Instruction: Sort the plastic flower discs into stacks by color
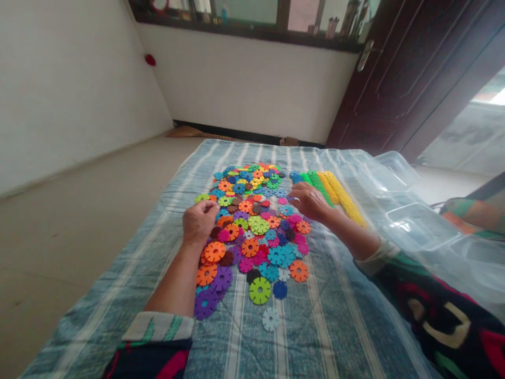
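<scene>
A heap of colourful notched plastic discs [259, 226] is spread over a striped cloth. At the heap's left edge is my left hand [199, 220], its thumb and fingers pressed together; whatever may be between them is hidden. My right hand [310, 201] hovers at the heap's right side with fingers curled and pinched, and I cannot make out what is in them. Just beyond it lie rows of discs sorted by colour: a blue row [295, 177], partly covered by the hand, green rows [320, 187] and yellow rows [344, 200].
Clear plastic boxes [420, 226] stand along the right side of the striped cloth [327, 321]. A single pale grey disc [270, 319] lies nearest me. Past the far edge are a white wall [244, 89] and a dark red door [398, 73]; floor shows at left.
</scene>
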Motion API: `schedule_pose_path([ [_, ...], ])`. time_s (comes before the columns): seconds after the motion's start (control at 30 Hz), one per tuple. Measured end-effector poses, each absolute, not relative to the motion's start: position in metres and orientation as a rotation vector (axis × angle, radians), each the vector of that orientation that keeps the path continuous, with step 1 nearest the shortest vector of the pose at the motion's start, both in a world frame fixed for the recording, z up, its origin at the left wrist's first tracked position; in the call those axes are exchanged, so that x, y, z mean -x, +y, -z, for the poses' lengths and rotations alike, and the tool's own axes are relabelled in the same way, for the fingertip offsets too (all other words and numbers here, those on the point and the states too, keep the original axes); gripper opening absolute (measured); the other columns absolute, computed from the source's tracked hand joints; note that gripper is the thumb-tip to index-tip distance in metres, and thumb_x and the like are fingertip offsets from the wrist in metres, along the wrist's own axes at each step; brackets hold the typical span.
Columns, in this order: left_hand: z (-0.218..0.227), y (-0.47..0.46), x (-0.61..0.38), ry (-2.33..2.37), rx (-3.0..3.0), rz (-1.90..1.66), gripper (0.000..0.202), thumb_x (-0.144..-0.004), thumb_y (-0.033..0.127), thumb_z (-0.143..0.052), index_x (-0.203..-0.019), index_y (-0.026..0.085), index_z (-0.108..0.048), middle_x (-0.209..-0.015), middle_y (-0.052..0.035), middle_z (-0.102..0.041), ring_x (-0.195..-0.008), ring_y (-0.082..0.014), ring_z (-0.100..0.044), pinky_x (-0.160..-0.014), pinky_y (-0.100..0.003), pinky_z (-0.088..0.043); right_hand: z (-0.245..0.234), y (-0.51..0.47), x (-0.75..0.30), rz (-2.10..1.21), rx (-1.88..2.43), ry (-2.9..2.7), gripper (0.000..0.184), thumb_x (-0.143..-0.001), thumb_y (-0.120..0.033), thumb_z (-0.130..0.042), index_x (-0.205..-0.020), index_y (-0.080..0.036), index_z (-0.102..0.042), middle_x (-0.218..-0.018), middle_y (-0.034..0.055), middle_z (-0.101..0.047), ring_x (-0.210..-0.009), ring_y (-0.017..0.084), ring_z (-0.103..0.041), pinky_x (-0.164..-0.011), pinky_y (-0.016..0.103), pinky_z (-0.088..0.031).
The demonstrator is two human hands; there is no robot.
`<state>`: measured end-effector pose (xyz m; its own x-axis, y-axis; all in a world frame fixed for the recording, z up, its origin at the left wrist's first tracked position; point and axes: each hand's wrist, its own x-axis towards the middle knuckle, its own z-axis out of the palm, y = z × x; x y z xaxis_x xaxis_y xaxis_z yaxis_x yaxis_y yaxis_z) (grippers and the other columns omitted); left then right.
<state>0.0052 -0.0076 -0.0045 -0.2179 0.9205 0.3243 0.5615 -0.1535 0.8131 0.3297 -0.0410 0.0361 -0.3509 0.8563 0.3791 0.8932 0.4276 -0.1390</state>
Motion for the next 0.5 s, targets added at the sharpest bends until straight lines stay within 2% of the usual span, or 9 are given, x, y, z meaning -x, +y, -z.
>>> schedule_pose_path([
  [0.07,0.005,-0.007,-0.005,1.750,-1.675,-1.321,0.022,-0.069,0.038,-0.061,-0.077,0.020,-0.070,-0.077,-0.0019,-0.072,-0.075,-0.0182,-0.066,-0.072,-0.025,-0.050,-0.039,-0.055,-0.320,0.052,1.332,-2.343,0.016,-0.089,-0.023,-0.058,-0.085,-0.019,-0.072,-0.097,0.0083,-0.063,-0.096,0.021,-0.056,-0.086,0.036,-0.045],
  [0.23,0.006,-0.007,-0.006,1.745,-1.675,-1.339,0.021,-0.069,0.037,-0.060,-0.077,0.020,-0.070,-0.078,-0.0025,-0.072,-0.077,-0.0189,-0.066,-0.072,-0.026,-0.050,-0.044,-0.095,-0.295,-0.104,1.078,-2.438,0.015,-0.090,-0.028,-0.059,-0.086,-0.019,-0.072,-0.107,0.0086,-0.062,-0.103,0.020,-0.055,-0.088,0.035,-0.046],
  [0.37,0.004,-0.009,-0.008,1.736,-1.683,-1.345,0.022,-0.069,0.037,-0.059,-0.076,0.019,-0.070,-0.076,-0.0025,-0.071,-0.075,-0.0186,-0.066,-0.072,-0.026,-0.049,-0.042,-0.115,-0.282,-0.125,1.006,-2.520,0.017,-0.089,-0.033,-0.062,-0.090,-0.018,-0.070,-0.110,0.0100,-0.061,-0.109,0.022,-0.053,-0.092,0.038,-0.045],
  [0.5,0.001,-0.012,-0.010,1.733,-1.684,-1.336,0.023,-0.069,0.037,-0.058,-0.075,0.018,-0.070,-0.074,-0.0019,-0.071,-0.074,-0.0181,-0.065,-0.072,-0.026,-0.049,-0.035,-0.122,-0.278,-0.088,1.086,-2.521,0.017,-0.090,-0.031,-0.060,-0.094,-0.018,-0.070,-0.109,0.0113,-0.061,-0.112,0.024,-0.051,-0.092,0.041,-0.045],
])
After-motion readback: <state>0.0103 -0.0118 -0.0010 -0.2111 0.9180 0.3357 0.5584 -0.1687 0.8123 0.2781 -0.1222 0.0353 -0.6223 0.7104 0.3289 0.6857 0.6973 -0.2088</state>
